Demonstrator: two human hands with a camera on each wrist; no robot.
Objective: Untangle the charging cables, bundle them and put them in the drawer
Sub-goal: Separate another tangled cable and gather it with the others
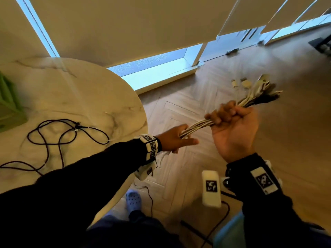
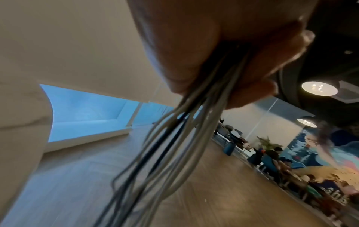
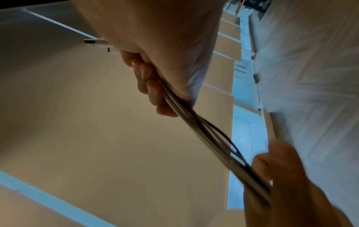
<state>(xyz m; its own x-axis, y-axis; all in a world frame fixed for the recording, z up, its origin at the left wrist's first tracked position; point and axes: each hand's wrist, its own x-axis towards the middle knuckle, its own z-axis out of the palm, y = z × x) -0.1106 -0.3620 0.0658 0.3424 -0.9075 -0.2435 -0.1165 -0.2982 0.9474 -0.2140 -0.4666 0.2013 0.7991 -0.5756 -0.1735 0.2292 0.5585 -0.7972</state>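
A bundle of white and dark charging cables (image 1: 198, 125) stretches between both hands over the wooden floor, right of the table. My right hand (image 1: 231, 122) grips the bundle in a fist near its plug ends (image 1: 259, 88), which fan out beyond it. My left hand (image 1: 176, 140) holds the same bundle lower down, with the strands running through its fingers. In the left wrist view the loose cable strands (image 2: 174, 153) hang from that hand. The right wrist view shows the cables (image 3: 204, 133) taut between the fingers (image 3: 149, 86) and my left hand (image 3: 281, 176). A dark red cable (image 1: 59, 138) lies loose on the table.
The round marble table (image 1: 80, 97) stands at the left, with a green object (image 1: 9, 108) at its far left edge. A thin black cord (image 1: 148, 196) trails on the herringbone floor near my blue shoe (image 1: 133, 198). Low windows line the far wall.
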